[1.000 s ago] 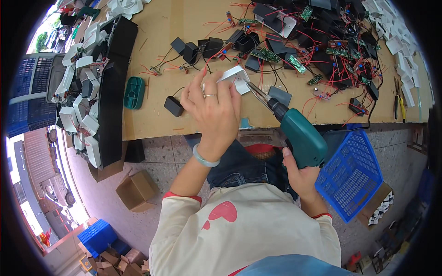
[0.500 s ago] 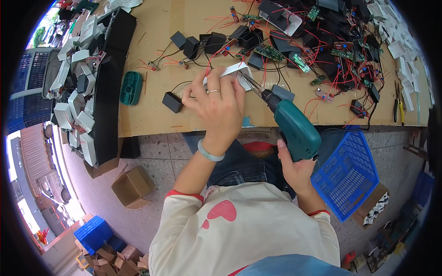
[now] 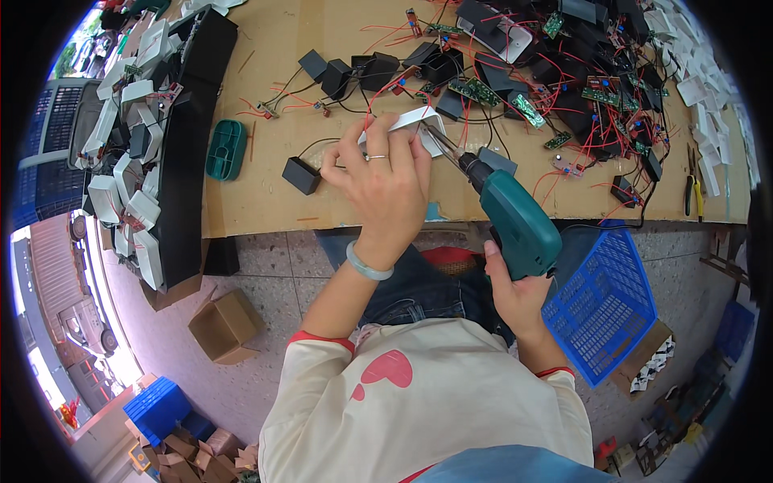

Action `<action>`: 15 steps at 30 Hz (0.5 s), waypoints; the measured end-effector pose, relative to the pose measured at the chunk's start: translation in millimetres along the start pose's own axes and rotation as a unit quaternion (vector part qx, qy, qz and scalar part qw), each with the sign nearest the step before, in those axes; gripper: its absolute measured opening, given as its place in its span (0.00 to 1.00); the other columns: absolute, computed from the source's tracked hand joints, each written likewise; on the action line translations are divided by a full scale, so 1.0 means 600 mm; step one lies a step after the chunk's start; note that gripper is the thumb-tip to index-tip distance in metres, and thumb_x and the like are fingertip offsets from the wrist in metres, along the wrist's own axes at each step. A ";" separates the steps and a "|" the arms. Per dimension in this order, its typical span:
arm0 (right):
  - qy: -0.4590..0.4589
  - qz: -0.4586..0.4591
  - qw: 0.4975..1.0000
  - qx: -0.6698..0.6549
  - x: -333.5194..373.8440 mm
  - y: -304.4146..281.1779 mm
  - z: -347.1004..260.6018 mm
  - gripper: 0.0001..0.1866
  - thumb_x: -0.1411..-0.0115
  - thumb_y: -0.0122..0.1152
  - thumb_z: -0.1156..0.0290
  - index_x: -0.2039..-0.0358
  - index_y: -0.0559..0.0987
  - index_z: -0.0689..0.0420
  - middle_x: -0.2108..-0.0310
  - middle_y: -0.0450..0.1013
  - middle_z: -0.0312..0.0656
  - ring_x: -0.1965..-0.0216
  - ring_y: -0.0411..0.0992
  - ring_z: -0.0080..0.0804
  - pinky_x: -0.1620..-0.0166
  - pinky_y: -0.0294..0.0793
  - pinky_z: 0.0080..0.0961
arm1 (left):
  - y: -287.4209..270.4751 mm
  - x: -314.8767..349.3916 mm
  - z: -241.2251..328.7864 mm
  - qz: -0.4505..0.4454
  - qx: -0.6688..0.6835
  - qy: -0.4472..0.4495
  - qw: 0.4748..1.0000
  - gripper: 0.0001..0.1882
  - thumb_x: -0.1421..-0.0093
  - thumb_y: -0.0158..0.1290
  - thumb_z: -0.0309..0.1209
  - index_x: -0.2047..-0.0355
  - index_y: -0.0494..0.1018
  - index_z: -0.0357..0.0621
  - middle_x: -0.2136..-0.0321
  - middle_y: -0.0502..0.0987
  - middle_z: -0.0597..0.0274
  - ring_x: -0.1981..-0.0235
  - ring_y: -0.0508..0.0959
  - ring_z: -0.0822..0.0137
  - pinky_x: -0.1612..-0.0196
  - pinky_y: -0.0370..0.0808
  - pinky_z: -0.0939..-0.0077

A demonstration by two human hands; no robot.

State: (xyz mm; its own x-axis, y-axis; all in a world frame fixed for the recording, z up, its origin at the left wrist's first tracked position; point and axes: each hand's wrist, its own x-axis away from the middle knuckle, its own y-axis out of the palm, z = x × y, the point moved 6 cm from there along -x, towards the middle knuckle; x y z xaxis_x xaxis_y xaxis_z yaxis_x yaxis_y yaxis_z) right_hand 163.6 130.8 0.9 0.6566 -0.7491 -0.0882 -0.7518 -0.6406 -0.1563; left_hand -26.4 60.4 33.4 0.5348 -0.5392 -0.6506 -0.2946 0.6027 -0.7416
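My left hand (image 3: 382, 177) is closed over a white plastic housing (image 3: 414, 117) on the cardboard-covered table, its fingers hiding much of the piece. My right hand (image 3: 517, 299) grips the handle of a green electric screwdriver (image 3: 522, 225). The tool's black nose and bit point up and left, the tip reaching into the housing beside my left fingertips. Exactly what the tip touches is too small to make out. A black box-shaped part (image 3: 301, 175) with a thin cable lies left of my left hand.
Black boxes, red wires and green circuit boards (image 3: 529, 113) heap up at the far right. White housings fill a black tray (image 3: 193, 153) at left. A green dish (image 3: 226, 150) and pliers (image 3: 694, 193) lie on the table (image 3: 274, 201). A blue basket (image 3: 604, 310) stands at right below the edge.
The view has shifted slightly. Both hands keep their hold, and the screwdriver stays at the white housing with almost no movement.
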 end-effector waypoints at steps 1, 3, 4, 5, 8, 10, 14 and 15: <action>0.000 0.000 1.000 0.001 0.000 -0.002 0.001 0.14 0.39 0.65 0.80 0.53 0.78 0.66 0.72 0.75 0.33 0.76 0.70 0.16 0.71 0.69 0.16 | 0.002 0.001 0.000 0.003 0.001 0.001 1.000 0.08 0.47 0.61 0.29 0.68 0.77 0.42 0.54 0.76 0.63 0.48 0.72 0.55 0.47 0.59 0.49; -0.031 -0.021 0.999 0.036 -0.001 -0.001 -0.002 0.14 0.39 0.65 0.81 0.52 0.78 0.66 0.70 0.75 0.34 0.73 0.70 0.17 0.68 0.70 0.16 | 0.003 0.001 0.000 0.006 0.002 0.001 1.000 0.08 0.47 0.61 0.29 0.68 0.77 0.42 0.54 0.76 0.64 0.48 0.72 0.55 0.47 0.59 0.50; -0.031 -0.021 0.999 0.036 -0.002 -0.001 -0.002 0.14 0.39 0.65 0.81 0.52 0.78 0.66 0.70 0.75 0.34 0.73 0.70 0.17 0.68 0.70 0.16 | 0.003 0.001 0.000 0.007 0.004 0.002 1.000 0.08 0.47 0.61 0.29 0.67 0.77 0.42 0.54 0.75 0.64 0.48 0.72 0.55 0.47 0.59 0.50; -0.045 -0.016 0.997 0.054 -0.002 -0.001 -0.005 0.14 0.39 0.65 0.81 0.52 0.78 0.66 0.68 0.76 0.35 0.71 0.71 0.18 0.66 0.71 0.17 | 0.003 0.002 0.000 0.008 0.006 0.003 1.000 0.08 0.47 0.61 0.29 0.67 0.77 0.42 0.54 0.75 0.64 0.48 0.72 0.56 0.47 0.59 0.50; -0.053 -0.010 0.996 0.067 -0.001 0.000 -0.009 0.14 0.39 0.65 0.81 0.52 0.78 0.66 0.64 0.77 0.37 0.66 0.73 0.21 0.61 0.72 0.19 | 0.003 0.002 -0.001 0.006 0.007 0.003 1.000 0.08 0.47 0.61 0.29 0.67 0.77 0.43 0.54 0.75 0.64 0.47 0.72 0.56 0.47 0.59 0.50; -0.045 -0.009 0.997 0.062 0.000 0.000 -0.009 0.14 0.39 0.65 0.81 0.52 0.77 0.66 0.62 0.77 0.38 0.64 0.73 0.22 0.59 0.73 0.20 | 0.003 0.002 -0.001 0.005 0.007 0.002 1.000 0.08 0.47 0.61 0.29 0.67 0.77 0.43 0.53 0.75 0.64 0.47 0.72 0.55 0.47 0.59 0.50; -0.030 -0.016 0.997 0.063 0.004 0.000 -0.008 0.15 0.39 0.65 0.82 0.51 0.77 0.67 0.60 0.78 0.40 0.61 0.74 0.24 0.56 0.73 0.20 | 0.004 0.003 -0.001 0.004 0.011 0.002 1.000 0.08 0.47 0.61 0.29 0.67 0.77 0.42 0.53 0.76 0.63 0.47 0.72 0.55 0.47 0.58 0.49; -0.023 -0.017 0.998 0.056 0.005 0.001 -0.008 0.16 0.39 0.66 0.82 0.51 0.77 0.67 0.59 0.78 0.40 0.60 0.75 0.24 0.55 0.73 0.20 | 0.003 0.003 -0.001 0.004 0.012 0.002 1.000 0.08 0.47 0.61 0.29 0.67 0.77 0.42 0.53 0.76 0.63 0.47 0.72 0.55 0.47 0.58 0.49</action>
State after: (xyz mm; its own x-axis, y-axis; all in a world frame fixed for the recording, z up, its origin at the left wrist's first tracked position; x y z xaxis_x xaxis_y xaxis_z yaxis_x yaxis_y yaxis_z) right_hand 165.1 127.4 5.0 0.6860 -0.7165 -0.1265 -0.7190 -0.6410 -0.2687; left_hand -26.5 60.1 30.6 0.5299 -0.5366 -0.6567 -0.2799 0.6203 -0.7327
